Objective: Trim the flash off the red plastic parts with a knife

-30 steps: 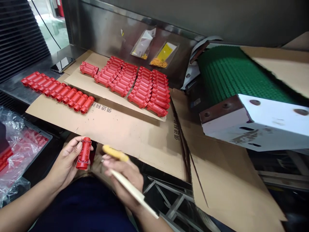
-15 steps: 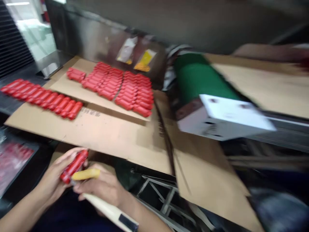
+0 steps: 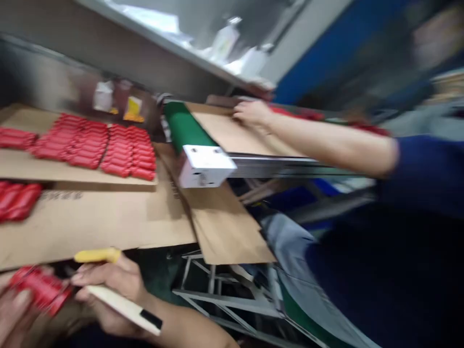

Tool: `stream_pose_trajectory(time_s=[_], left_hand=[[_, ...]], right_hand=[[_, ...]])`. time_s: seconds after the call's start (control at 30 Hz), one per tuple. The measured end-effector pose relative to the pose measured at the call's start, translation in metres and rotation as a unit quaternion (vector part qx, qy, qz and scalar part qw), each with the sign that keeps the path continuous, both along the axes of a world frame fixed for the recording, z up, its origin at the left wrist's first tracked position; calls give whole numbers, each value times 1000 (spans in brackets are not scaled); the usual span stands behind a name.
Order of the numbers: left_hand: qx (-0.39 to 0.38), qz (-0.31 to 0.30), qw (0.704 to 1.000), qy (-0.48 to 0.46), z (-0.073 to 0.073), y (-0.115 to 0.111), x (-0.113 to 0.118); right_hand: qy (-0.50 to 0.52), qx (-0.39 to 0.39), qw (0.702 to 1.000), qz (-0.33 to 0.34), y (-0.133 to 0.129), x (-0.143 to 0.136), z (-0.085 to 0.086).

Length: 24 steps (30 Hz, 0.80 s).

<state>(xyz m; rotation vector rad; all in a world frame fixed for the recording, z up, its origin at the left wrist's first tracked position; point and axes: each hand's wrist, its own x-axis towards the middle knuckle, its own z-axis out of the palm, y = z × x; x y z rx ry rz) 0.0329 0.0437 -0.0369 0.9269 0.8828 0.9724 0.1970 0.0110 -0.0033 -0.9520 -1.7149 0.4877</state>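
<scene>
At the lower left edge my left hand [image 3: 13,309] is closed around a shiny red ribbed plastic part [image 3: 42,290]; the frame cuts off some of the hand. My right hand [image 3: 112,290] is just right of the part, gripping a slim tool with a cream handle [image 3: 121,305] and a black band near its end. The tool's tip is blurred against the part, so I cannot tell its kind. A yellow finger cover [image 3: 96,255] sits on my right index finger.
Rows of red parts [image 3: 116,150] lie on cardboard [image 3: 119,212], with more red parts [image 3: 20,200] nearer me. Right of them stands a green belt conveyor [image 3: 186,124] with a white end block [image 3: 206,166]. A co-worker's arm [image 3: 319,137] reaches over the conveyor.
My view has swung right, bringing the co-worker into sight and shifting the table leftward. The red part has turned in my left hand. My right hand still grips the tool.
</scene>
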Motion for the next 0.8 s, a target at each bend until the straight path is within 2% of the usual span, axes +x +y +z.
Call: stream_pose_trajectory(time_s=[0.07, 0.13, 0.17, 0.33, 0.5, 0.67, 0.8], left_hand=[[-28, 99, 995, -3, 10, -19, -27], [-26, 210, 977, 4, 20, -32, -37], [-25, 221, 975, 5, 23, -34, -38], [-13, 231, 973, -4, 25, -32, -36], [-2, 249, 968, -11, 23, -33, -42], [-12, 240, 971, 4, 23, -33, -42], [30, 218, 975, 40, 24, -34, -37]], right_hand=[[39, 16, 998, 41, -3, 2, -5], [37, 5, 998, 54, -3, 2, -8], [37, 0, 998, 59, -3, 2, -9], [55, 1, 994, 95, 2, -3, -11], [57, -9, 997, 55, 0, 1, -13], [57, -6, 994, 88, -2, 2, -13], [59, 6, 993, 100, 4, -2, -11]])
